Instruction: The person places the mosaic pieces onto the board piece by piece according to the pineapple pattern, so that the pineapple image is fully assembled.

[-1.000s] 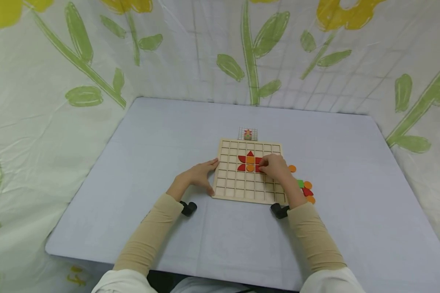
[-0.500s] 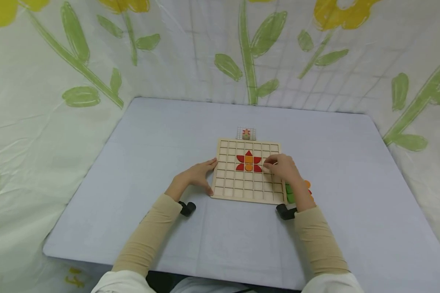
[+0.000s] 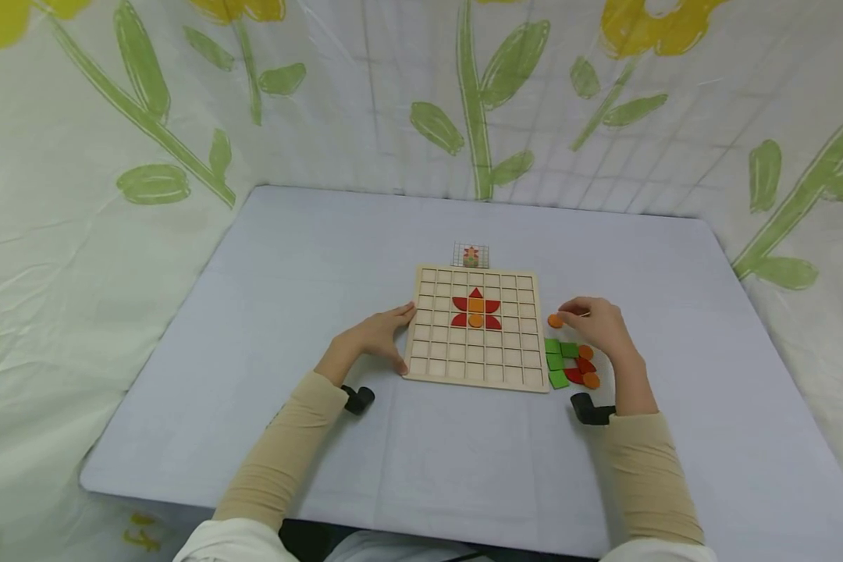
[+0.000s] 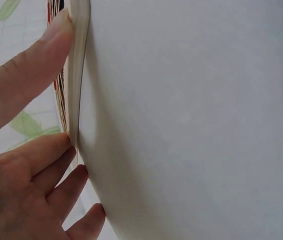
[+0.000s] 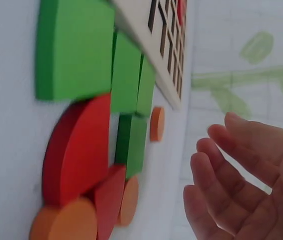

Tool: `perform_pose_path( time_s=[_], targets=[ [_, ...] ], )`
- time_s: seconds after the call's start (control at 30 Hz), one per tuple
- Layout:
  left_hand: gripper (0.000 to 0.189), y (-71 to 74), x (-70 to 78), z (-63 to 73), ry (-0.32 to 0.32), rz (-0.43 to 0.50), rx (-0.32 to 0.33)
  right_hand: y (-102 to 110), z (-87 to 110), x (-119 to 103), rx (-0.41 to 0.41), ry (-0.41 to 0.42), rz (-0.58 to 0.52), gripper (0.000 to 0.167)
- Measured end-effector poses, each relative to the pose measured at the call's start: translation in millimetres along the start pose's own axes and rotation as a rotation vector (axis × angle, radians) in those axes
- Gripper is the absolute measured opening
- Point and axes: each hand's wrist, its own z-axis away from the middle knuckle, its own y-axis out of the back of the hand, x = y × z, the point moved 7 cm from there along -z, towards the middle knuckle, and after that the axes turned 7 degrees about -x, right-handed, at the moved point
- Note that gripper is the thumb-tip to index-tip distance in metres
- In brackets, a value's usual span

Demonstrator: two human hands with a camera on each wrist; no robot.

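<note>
My left hand (image 3: pixel 375 337) rests against the left edge of a square wooden grid board (image 3: pixel 457 371), thumb and fingertips touching its side; the left wrist view shows the thumb (image 4: pixel 56 37) right at the rim. In the grid lie several red petal-shaped pieces, a red triangle (image 3: pixel 475 293), an orange square (image 3: pixel 476 306) and an orange disc (image 3: pixel 475 321). My right hand (image 3: pixel 604 324) is off the board's right side, its fingertips close by a loose orange disc (image 3: pixel 555 321). In the right wrist view its relaxed fingers (image 5: pixel 226 172) hold nothing and stand apart from that disc.
To the board's right lie several green squares (image 3: pixel 569 350), red pieces (image 3: pixel 585 365) and orange discs (image 3: pixel 591 381). A small pattern card (image 3: pixel 471 255) sits behind the board. The white table (image 3: pixel 309 250) reaches a flower-painted curtain (image 3: pixel 365 117).
My right hand has left the grid and moved right to the loose orange disc. The red piece it was touching now lies uncovered in the grid. My left hand has stayed at the board's edge.
</note>
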Motion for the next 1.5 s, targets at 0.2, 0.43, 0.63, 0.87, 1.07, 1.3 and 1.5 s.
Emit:
perform_pose_path(
  time_s=[0.2,0.43,0.63,0.87,1.07,1.3,1.5],
  targets=[
    [0.110,-0.5,-0.2,-0.3,-0.001,0.003,0.000,8,7.7,21,0.009,-0.040,0.004,0.033],
    [0.109,-0.9,-1.4,-0.1,0.001,0.003,-0.004,8,10.3,28,-0.048,-0.037,0.001,0.033],
    [0.109,0.1,-1.6,-1.4,-0.005,0.011,0.000,1,4.3,29,-0.083,-0.038,-0.019,0.034],
    [0.109,0.8,-0.4,0.1,-0.004,0.015,-0.002,-13,-14.8,28,-0.121,-0.059,0.018,0.041],
    [0.110,-0.1,0.4,0.1,-0.009,0.008,-0.005,-17,-24.6,22,-0.134,-0.064,0.056,0.036],
    [0.109,0.9,1.0,1.1,-0.003,0.011,0.000,-18,-29.3,20,-0.142,-0.039,0.068,0.027],
    [0.110,0.7,0.6,1.0,-0.001,0.021,0.000,-17,-27.5,18,-0.120,-0.052,0.033,0.034]
  ],
)
